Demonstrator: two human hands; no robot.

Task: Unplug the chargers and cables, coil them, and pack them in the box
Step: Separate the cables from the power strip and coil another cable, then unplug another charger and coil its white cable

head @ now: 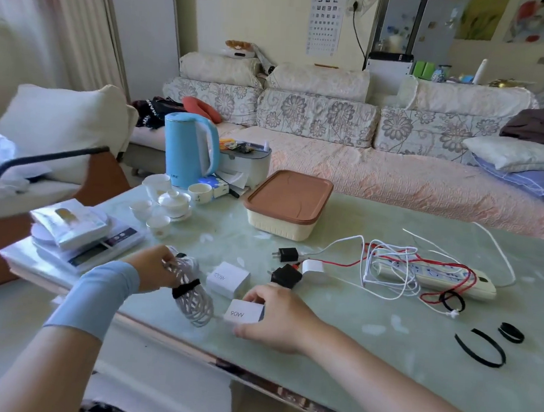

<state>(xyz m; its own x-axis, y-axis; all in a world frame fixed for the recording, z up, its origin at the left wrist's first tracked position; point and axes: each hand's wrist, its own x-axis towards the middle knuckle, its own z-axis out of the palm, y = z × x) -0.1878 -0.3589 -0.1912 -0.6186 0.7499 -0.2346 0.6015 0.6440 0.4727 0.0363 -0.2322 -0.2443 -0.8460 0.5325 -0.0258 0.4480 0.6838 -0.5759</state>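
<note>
Left hand (155, 270) gripping coiled cable (190, 292), right hand (275, 318) holding charger (244, 311)

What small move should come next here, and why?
Probably the right hand sets the 90W charger down and lifts the brown lid off the box: the left hand holds the strapped white cable coil, both hands are full, and the box is closed.

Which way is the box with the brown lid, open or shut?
Shut. The brown lid lies flat over the whole top of the cream box, with no gap showing, so nothing inside can be seen.
</note>
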